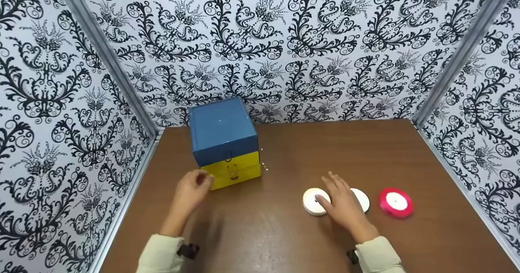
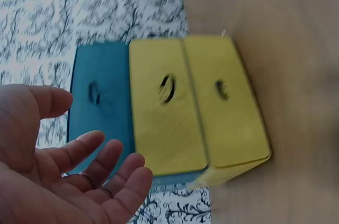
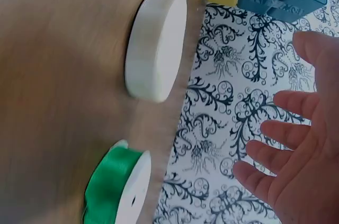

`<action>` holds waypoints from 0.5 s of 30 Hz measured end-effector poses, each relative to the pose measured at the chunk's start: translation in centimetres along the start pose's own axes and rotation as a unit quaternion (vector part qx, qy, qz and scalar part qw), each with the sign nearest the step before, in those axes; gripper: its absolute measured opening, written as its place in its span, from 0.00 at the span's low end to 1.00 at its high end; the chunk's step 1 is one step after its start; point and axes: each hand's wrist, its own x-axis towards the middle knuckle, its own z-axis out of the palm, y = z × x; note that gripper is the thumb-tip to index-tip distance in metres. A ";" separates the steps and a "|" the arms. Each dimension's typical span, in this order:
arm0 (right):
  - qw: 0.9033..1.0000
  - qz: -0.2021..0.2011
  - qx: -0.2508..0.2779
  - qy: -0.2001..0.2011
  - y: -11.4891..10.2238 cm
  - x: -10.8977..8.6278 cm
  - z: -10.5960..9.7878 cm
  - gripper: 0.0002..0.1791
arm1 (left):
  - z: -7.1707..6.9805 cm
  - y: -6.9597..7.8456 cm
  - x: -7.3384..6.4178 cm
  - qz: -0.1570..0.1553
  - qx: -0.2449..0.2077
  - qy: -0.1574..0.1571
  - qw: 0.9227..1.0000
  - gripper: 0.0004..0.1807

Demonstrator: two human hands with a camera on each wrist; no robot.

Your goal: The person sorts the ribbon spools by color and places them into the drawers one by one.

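My left hand point(image 1: 194, 189) is in front of a small box of drawers point(image 1: 223, 122) with a blue top. In the left wrist view its fingers are loosely bent and hold nothing. One blue drawer front point(image 2: 100, 113) and two yellow drawer fronts point(image 2: 164, 123) show there, each with a dark loop handle. Over the ribbon spools hovers my right hand point(image 1: 343, 204), fingers spread and nothing held. A cream ribbon spool point(image 1: 313, 208) lies by its thumb. Partly behind the hand is another spool point(image 1: 361, 198); a green ribbon spool point(image 3: 116, 187) appears in the right wrist view.
On the right of the brown table point(image 1: 280, 232) lies a red ribbon spool point(image 1: 396, 202). Small white bits point(image 1: 265, 166) lie beside the drawers. Patterned walls point(image 1: 308, 53) with grey metal posts enclose the table's back and sides.
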 end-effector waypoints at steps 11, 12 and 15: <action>0.984 0.032 0.171 -0.026 -2.9 3.8 0.3 0.28 | -4.2 0.9 6.1 -0.091 -0.008 -0.012 0.996 0.36; 0.981 0.034 0.187 -0.031 -3.2 4.3 0.3 0.28 | -4.4 1.0 6.7 -0.106 -0.004 -0.034 0.994 0.39; 0.969 0.029 0.239 -0.048 -4.2 5.6 0.3 0.26 | -4.9 1.2 8.2 -0.166 -0.037 -0.113 0.979 0.45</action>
